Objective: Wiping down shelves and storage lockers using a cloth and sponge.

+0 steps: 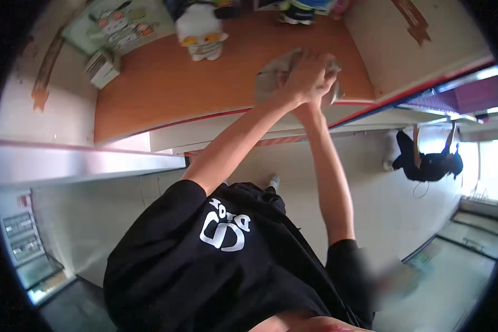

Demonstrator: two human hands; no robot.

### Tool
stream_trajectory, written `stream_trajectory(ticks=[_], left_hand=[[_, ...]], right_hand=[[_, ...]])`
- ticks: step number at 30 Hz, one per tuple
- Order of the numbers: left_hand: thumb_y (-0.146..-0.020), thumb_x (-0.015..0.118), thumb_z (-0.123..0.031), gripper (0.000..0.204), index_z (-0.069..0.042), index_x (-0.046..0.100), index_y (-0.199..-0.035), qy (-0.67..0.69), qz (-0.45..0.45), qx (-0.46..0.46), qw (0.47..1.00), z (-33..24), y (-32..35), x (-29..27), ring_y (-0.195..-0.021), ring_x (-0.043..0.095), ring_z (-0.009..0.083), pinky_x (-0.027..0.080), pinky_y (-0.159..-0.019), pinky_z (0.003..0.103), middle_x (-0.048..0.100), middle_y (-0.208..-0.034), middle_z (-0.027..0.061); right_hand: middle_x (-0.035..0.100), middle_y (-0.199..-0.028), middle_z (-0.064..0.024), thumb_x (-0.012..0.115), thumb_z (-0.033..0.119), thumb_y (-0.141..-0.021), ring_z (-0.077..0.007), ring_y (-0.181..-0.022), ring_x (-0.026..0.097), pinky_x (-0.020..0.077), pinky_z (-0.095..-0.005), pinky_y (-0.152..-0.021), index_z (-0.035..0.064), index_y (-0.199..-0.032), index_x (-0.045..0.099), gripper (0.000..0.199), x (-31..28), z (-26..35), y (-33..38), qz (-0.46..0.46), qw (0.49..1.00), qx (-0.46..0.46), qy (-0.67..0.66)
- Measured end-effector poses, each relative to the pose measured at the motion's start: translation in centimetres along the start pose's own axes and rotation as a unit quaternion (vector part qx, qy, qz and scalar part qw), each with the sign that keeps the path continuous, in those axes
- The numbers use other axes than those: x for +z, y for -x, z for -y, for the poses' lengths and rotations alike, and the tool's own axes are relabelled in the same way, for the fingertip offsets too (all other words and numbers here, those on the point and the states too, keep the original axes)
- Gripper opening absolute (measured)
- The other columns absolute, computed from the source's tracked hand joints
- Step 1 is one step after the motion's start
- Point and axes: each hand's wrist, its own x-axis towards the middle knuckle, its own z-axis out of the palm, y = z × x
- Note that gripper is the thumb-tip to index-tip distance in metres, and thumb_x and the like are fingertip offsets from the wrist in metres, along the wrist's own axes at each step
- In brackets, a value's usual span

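Observation:
A greyish-beige cloth (268,80) is bunched up over the right part of an orange-brown shelf board (205,83), close to its front edge. My left hand (309,72) is closed on the cloth, its arm reaching across from the left. Crossing close beneath it, my right hand (310,106) also grips the cloth; the left hand hides part of its fingers. Both hands are slightly blurred.
Left of the cloth stands a white plush toy (202,33) with yellow glasses. A small white box (102,67) and a cartoon picture panel (119,25) are at the left wall. Another figure (299,12) stands at the back. Off to the right is a person in dark clothes (429,160).

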Motion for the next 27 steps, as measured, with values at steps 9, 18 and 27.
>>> stream_trajectory(ticks=[9, 18, 27], left_hand=[[-0.084, 0.068, -0.030, 0.033, -0.003, 0.069, -0.104, -0.186, -0.056, 0.081, 0.978, 7.8, 8.8, -16.7, -0.115, 0.058, 0.0368, 0.043, -0.104, 0.048, 0.066, -0.115, 0.0155], [-0.097, 0.065, -0.032, 0.036, -0.001, 0.069, -0.116, -0.243, -0.018, -0.042, 0.969, 14.1, 18.1, -38.5, -0.111, 0.062, 0.0331, 0.046, -0.102, 0.044, 0.069, -0.116, 0.0145], [-0.099, 0.062, -0.031, 0.037, 0.000, 0.067, -0.119, -0.156, -0.098, -0.254, 0.950, 14.7, 22.6, -48.6, -0.107, 0.062, 0.0323, 0.048, -0.092, 0.039, 0.068, -0.115, 0.0135]], right_hand=[[0.049, -0.150, -0.0197, 0.052, 0.039, -0.104, -0.0322, -0.131, 0.049, 0.0329, -0.0420, -0.111, -0.0015, -0.153, 0.040, 0.065, 8.7, 16.6, 3.1, -0.116, 0.979, -0.165, 0.013], [0.054, -0.146, -0.0029, 0.033, 0.056, -0.109, -0.0213, -0.131, 0.051, 0.0386, -0.0422, -0.108, 0.0256, -0.151, 0.047, 0.054, 13.7, 38.3, 4.5, -0.329, -0.012, -0.230, 0.916], [0.051, -0.147, -0.0045, 0.037, 0.053, -0.108, -0.0227, -0.135, 0.048, 0.0349, -0.0398, -0.114, 0.0215, -0.152, 0.045, 0.055, 12.7, 50.0, 3.4, -0.317, -0.366, -0.400, 0.778]])
